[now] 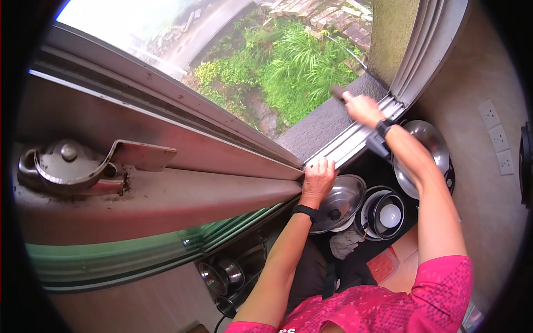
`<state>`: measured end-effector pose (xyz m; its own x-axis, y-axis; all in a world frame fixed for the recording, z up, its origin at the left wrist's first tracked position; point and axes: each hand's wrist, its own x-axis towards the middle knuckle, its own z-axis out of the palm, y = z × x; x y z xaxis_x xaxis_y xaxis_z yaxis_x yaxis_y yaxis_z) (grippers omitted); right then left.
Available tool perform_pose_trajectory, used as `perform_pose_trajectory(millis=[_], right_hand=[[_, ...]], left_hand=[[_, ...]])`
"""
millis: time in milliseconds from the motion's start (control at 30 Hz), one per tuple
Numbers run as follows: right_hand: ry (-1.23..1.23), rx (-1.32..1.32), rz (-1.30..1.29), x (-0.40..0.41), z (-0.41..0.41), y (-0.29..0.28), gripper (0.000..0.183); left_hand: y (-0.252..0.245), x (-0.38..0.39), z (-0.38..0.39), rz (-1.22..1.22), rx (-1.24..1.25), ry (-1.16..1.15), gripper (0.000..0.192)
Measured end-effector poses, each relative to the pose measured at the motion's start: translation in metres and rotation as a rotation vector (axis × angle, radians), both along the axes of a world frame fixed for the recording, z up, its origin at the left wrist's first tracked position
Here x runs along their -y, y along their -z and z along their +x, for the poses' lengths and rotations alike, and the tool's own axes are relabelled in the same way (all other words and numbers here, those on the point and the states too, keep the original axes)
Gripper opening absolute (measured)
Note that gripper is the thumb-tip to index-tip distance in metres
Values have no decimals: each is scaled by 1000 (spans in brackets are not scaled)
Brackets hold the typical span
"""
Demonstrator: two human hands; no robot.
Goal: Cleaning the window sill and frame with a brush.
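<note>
My right hand (pixel 363 109) reaches out over the sill of an open sliding window and is slightly blurred. It grips a small dark brown object (pixel 339 92), too blurred to tell what it is. Beneath that hand run the outer ledge (pixel 318 120), grey and rough, and the pale metal window track (pixel 342 145). My left hand (pixel 319 180) rests with its fingers over the inner edge of the track, beside the corner of the window frame (pixel 233 125). Nothing shows in its grasp, though the palm is hidden. Both wrists wear dark bands.
Below the window, a glass pot lid (pixel 341 200), nested pots with a white bowl (pixel 390 215), a grey cloth (pixel 346 243) and a large metal lid (pixel 422 137) crowd a dark counter. A metal latch (pixel 68 166) juts at left. Wall sockets (pixel 497 137) line the right wall.
</note>
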<state>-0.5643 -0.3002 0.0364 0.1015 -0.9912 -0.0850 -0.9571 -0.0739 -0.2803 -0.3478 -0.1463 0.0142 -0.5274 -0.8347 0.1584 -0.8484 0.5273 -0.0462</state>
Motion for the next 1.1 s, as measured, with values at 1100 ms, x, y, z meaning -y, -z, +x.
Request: perform_pose_trajectory(millis=[1100], right_hand=[[-256, 129, 114, -41, 66, 4, 28]], left_hand=[[12, 3, -23, 7, -81, 52, 32]])
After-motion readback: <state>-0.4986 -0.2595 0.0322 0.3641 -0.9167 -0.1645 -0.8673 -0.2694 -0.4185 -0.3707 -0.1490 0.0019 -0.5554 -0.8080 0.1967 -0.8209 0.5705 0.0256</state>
